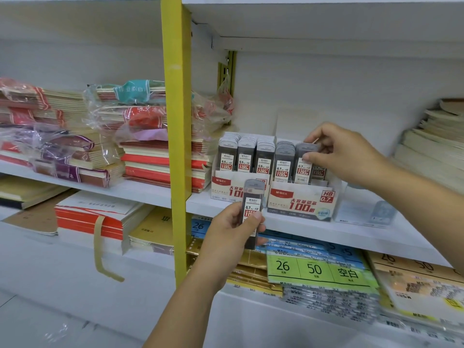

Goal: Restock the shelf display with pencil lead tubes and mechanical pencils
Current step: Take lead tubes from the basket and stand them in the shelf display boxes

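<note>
Left hand (229, 232) curls round a lead tube (253, 197), thumb pressed across its label, just in front of the shelf's (364, 234) front edge. The tube's long axis stands nearly upright, grey cap up, tipped slightly right; its lower end is hidden in the fingers. It partly covers the 0.5 display box (223, 187) behind. Further right, in the 0.7 display box (298, 199), the right hand (349, 156) pinches the cap of a second tube (302, 169), upright, label forward. Tubes behind that hand are hard to make out.

Lead tubes (303, 163): glossy translucent plastic, paper labels. Display boxes (301, 200): printed card. Shelf (351, 229): smooth matt white. Upright (177, 121): yellow-painted metal.
</note>
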